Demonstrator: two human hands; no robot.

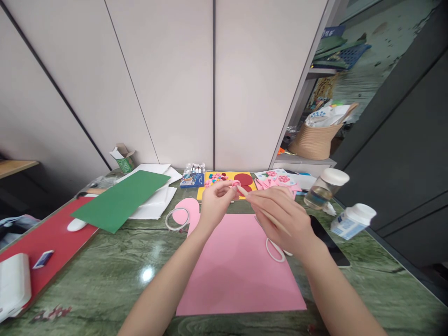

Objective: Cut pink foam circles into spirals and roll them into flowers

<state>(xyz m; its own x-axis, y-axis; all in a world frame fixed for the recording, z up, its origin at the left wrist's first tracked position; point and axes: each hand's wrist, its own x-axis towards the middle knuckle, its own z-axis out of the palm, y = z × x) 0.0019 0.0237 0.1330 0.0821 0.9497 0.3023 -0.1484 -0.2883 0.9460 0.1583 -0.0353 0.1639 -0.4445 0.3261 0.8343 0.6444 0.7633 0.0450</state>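
Observation:
My left hand pinches a small pink curl, held up over the far edge of a pink sheet. In my right hand is a pale, thin stick-like tool, its tip touching or very near the pink curl. White-handled scissors lie on the pink sheet under my right hand, their blades mostly hidden. Behind my hands, a yellow sheet bears red circles and small coloured pieces.
Left: a tape ring, pink circle, green sheet, red sheet and white case. Right: a black phone or tablet, a jar and a white bottle. Markers stand at the back.

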